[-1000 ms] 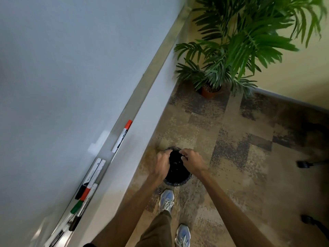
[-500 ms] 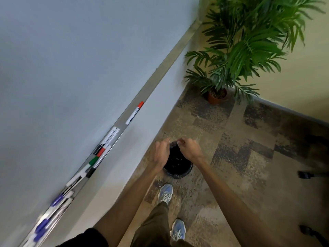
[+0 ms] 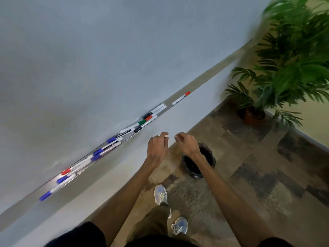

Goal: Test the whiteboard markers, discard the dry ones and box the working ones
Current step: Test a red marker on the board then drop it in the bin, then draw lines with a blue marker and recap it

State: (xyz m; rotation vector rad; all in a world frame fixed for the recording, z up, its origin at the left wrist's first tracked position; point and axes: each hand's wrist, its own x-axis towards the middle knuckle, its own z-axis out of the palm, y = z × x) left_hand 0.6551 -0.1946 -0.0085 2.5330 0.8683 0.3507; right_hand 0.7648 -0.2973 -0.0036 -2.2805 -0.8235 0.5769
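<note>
Several whiteboard markers [image 3: 114, 141] with blue, red, green and black caps lie along the metal tray [image 3: 210, 72] under the whiteboard [image 3: 106, 50]. One red-capped marker [image 3: 180, 98] lies apart, further right on the tray. My left hand [image 3: 157, 148] and my right hand [image 3: 187, 145] hover side by side in front of the wall, fingers loosely curled, with no marker visible in either. A small black bin [image 3: 207, 157] with a dark liner stands on the floor just under my right wrist. No box is in view.
A potted palm [image 3: 252, 115] stands in the corner at the right. Patterned carpet [image 3: 258, 175] covers the floor. My two shoes [image 3: 161, 194] are close to the wall, left of the bin.
Both hands have lifted up off the bin's rim and now hover above it. My view has swung left, bringing more of the tray and its markers into sight.
</note>
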